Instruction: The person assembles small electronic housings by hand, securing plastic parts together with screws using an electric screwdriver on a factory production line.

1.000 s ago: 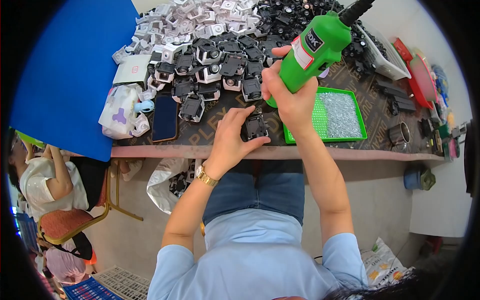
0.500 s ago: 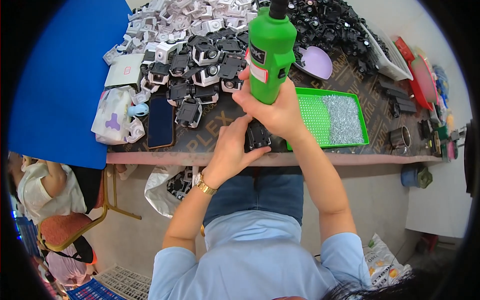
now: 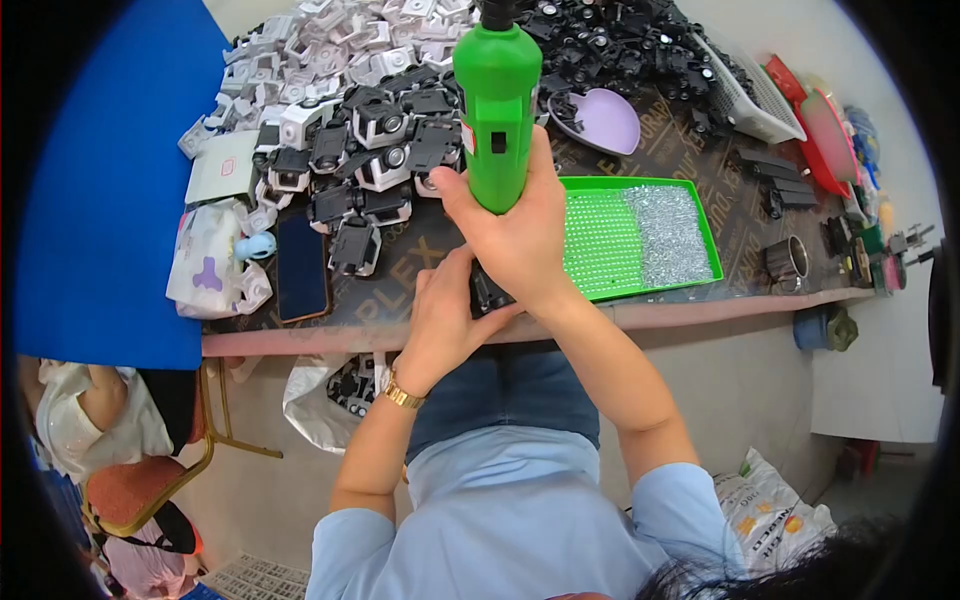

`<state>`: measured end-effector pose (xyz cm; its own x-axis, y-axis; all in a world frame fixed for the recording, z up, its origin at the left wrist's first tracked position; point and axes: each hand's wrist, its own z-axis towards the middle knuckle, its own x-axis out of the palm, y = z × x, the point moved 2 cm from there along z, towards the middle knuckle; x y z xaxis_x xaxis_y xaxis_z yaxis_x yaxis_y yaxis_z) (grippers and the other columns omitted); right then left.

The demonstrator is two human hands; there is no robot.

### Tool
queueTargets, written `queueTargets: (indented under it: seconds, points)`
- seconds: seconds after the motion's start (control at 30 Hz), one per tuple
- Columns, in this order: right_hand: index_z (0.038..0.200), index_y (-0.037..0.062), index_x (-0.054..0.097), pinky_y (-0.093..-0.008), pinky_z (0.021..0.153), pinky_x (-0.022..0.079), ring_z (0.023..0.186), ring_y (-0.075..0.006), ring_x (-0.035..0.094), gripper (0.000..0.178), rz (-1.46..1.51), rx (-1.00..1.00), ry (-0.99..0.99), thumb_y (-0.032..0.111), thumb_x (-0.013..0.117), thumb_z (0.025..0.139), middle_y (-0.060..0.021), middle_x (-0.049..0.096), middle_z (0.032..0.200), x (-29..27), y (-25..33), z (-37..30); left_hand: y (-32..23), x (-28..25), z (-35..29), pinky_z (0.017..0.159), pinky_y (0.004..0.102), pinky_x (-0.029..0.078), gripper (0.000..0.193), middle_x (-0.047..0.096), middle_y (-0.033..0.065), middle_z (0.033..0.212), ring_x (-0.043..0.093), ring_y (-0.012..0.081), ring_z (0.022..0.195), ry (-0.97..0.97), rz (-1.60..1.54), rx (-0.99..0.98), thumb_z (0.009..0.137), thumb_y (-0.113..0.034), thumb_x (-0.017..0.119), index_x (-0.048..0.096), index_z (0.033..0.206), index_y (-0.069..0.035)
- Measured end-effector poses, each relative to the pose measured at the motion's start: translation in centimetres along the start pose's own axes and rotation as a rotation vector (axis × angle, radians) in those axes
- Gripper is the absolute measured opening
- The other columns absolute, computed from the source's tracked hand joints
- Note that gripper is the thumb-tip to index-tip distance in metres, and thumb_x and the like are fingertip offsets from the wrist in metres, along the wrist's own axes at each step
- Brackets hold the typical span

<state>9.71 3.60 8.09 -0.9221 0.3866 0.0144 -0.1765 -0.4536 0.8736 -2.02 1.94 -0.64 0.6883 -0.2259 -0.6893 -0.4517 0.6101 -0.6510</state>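
The right hand [image 3: 515, 235] is wrapped around a green plastic power driver [image 3: 499, 90], partly blocking the view of the small black plastic part [image 3: 486, 292] at the near table edge, which the left hand [image 3: 443, 308] pinches between thumb and fingers. Near right lies a green perforated plastic tray [image 3: 600, 245] of silvery metal screws [image 3: 677, 235]; left, a dark flat phone [image 3: 302, 270]; far left, heaped black-and-white plastic assemblies [image 3: 382, 125]; far right, a lilac plastic dish [image 3: 610, 120].

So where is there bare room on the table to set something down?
Between the green tray and the metal cup, and between the phone and the left hand. White parts and black parts crowd the far side.
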Motion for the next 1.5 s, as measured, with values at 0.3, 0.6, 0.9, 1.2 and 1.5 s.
queueTargets:
  seconds: [0.3, 0.6, 0.9, 1.2, 1.5]
  points:
    - [0.123, -0.0027, 0.050, -0.0227, 0.049, 0.042, 0.054, -0.0087, 0.052, 0.042, 0.238, -0.046, 0.053, 0.010, 0.070, 0.089, -0.0019, 0.055, 0.072, -8.1, 1.7, 1.7, -1.1, 0.0, 0.0, 0.088, 0.0412, 0.040, 0.075, 0.059, 0.0159, 0.118, 0.056, 0.0341, 0.106, -0.117, 0.038, -0.060, 0.073, -0.024, 0.083, 0.045, 0.132, -0.001]
    - [0.124, -0.0030, 0.047, -0.0235, 0.045, 0.040, 0.048, -0.0109, 0.050, 0.059, 0.257, 0.026, 0.139, 0.036, 0.073, 0.088, -0.0061, 0.055, 0.064, -10.1, -1.1, -0.1, -0.8, 0.8, 0.9, 0.087, 0.0432, 0.042, 0.080, 0.056, 0.0152, 0.118, 0.053, 0.0339, 0.101, -0.184, 0.133, -0.098, 0.070, -0.024, 0.086, 0.044, 0.133, 0.001]
    - [0.121, -0.0022, 0.048, -0.0236, 0.045, 0.041, 0.049, -0.0111, 0.050, 0.058, 0.286, 0.078, 0.144, 0.037, 0.074, 0.087, -0.0058, 0.055, 0.064, -10.1, -1.5, -0.4, -0.7, 0.8, 0.8, 0.087, 0.0427, 0.042, 0.081, 0.056, 0.0151, 0.117, 0.053, 0.0331, 0.099, -0.194, 0.155, -0.093, 0.069, -0.025, 0.086, 0.043, 0.133, 0.001]
    - [0.119, -0.0016, 0.047, -0.0237, 0.047, 0.042, 0.053, -0.0112, 0.052, 0.048, 0.190, 0.052, 0.162, 0.019, 0.076, 0.085, -0.0071, 0.056, 0.068, -9.5, -1.1, -1.0, -0.7, 0.7, 0.9, 0.085, 0.0420, 0.043, 0.080, 0.057, 0.0146, 0.115, 0.053, 0.0326, 0.098, -0.233, 0.165, -0.078, 0.069, -0.025, 0.086, 0.045, 0.132, 0.001]
    - [0.127, -0.0013, 0.042, -0.0248, 0.046, 0.041, 0.050, -0.0122, 0.049, 0.067, 0.150, -0.117, 0.108, 0.047, 0.069, 0.090, -0.0054, 0.053, 0.066, -9.2, 1.9, 0.6, -1.5, 1.6, 2.1, 0.079, 0.0421, 0.042, 0.077, 0.058, 0.0131, 0.114, 0.053, 0.0323, 0.096, -0.160, 0.064, -0.018, 0.071, -0.023, 0.083, 0.044, 0.134, -0.001]
